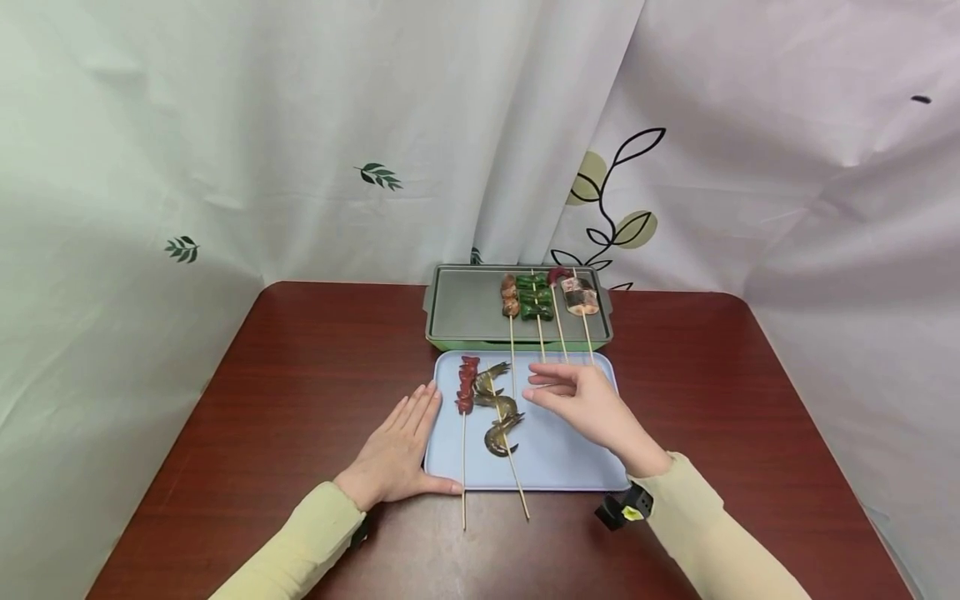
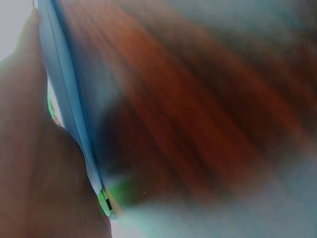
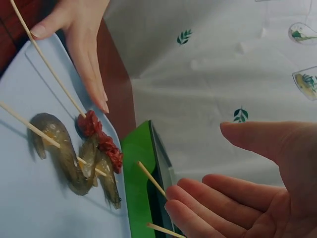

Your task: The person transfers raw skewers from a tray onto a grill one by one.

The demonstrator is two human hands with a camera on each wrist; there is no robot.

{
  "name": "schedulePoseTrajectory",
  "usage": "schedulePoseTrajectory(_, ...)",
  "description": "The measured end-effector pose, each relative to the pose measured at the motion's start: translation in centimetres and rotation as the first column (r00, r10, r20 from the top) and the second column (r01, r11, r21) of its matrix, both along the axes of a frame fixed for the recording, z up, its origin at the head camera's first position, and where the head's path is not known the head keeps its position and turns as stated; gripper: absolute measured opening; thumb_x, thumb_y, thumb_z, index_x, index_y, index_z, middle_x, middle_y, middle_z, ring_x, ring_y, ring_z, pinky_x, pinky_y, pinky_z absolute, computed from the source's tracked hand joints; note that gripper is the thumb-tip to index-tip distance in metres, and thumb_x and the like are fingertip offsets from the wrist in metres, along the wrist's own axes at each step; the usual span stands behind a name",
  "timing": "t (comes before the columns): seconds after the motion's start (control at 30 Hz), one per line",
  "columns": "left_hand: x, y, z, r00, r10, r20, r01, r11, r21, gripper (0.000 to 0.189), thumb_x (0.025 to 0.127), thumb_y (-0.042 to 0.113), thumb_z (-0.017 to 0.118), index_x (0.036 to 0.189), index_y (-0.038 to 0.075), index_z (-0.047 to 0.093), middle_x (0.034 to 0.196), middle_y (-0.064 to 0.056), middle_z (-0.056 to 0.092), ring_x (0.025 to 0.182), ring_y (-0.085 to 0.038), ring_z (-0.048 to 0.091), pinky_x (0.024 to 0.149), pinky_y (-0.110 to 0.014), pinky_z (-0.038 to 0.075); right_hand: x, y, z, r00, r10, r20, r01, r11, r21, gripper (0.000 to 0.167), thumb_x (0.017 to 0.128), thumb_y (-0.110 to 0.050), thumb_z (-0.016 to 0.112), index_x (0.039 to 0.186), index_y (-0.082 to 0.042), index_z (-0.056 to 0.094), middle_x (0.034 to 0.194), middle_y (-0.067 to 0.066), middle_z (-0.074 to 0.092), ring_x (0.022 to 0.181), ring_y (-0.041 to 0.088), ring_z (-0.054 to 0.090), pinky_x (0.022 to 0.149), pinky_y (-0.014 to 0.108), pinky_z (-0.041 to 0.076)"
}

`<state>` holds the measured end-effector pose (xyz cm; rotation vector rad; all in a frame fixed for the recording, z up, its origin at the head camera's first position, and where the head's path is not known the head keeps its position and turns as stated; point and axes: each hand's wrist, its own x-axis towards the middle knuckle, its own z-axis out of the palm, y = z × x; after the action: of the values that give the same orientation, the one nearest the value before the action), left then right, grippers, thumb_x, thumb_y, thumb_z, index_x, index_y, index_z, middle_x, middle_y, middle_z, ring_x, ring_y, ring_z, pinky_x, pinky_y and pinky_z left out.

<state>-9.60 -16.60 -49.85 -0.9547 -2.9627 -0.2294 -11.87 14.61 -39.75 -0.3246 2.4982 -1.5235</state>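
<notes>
My left hand (image 1: 397,454) lies with straight fingers along the left edge of the light blue tray (image 1: 562,462), its thumb at the front edge by a red meat skewer (image 1: 467,387). Beside that skewer on the tray is a shrimp skewer (image 1: 501,417). Over the tray's right part, my right hand (image 1: 588,404) holds nothing; in the right wrist view, its thumb and relaxed fingers (image 3: 218,203) are apart. It is nearest the stick of a brownish meat skewer (image 1: 510,296), which lies on the grill pan (image 1: 465,304) with its stick reaching over the tray.
Also on the grill pan are a green vegetable skewer (image 1: 535,296), a skewer with a dark red curled piece (image 1: 558,275) and a fish-like chunk skewer (image 1: 581,297). The pan stands directly behind the tray on the brown table (image 1: 315,367). A white curtain (image 1: 315,125) hangs behind.
</notes>
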Motion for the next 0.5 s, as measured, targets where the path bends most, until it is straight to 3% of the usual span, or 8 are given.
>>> schedulePoseTrajectory(0.3, 0.0, 0.1, 0.3, 1.000, -0.002, -0.015, 0.002, 1.000, -0.008, 0.135, 0.072, 0.092, 0.055, 0.156, -0.010, 0.025, 0.164, -0.026, 0.019, 0.151, -0.038, 0.020, 0.120, -0.048, 0.023, 2.2, 0.4, -1.5, 1.000, 0.001, 0.009, -0.001, 1.000, -0.007, 0.048, 0.091, -0.024, 0.079, 0.130, 0.001, 0.067, 0.120, 0.015, 0.071, 0.099, 0.018, 0.073, 0.082, 0.033, 0.059)
schedulePoseTrajectory(0.5, 0.0, 0.0, 0.0, 1.000, 0.003, -0.014, -0.003, 1.000, 0.000, 0.136, 0.071, 0.094, 0.053, 0.157, -0.009, 0.025, 0.164, -0.026, 0.019, 0.151, -0.037, 0.020, 0.120, -0.048, 0.023, 3.6, 0.1, -3.0, 1.000, 0.014, 0.026, -0.013, 1.000, -0.024, 0.047, 0.090, -0.023, 0.080, 0.126, 0.005, 0.068, 0.109, 0.015, 0.074, 0.093, 0.019, 0.074, 0.077, 0.029, 0.058)
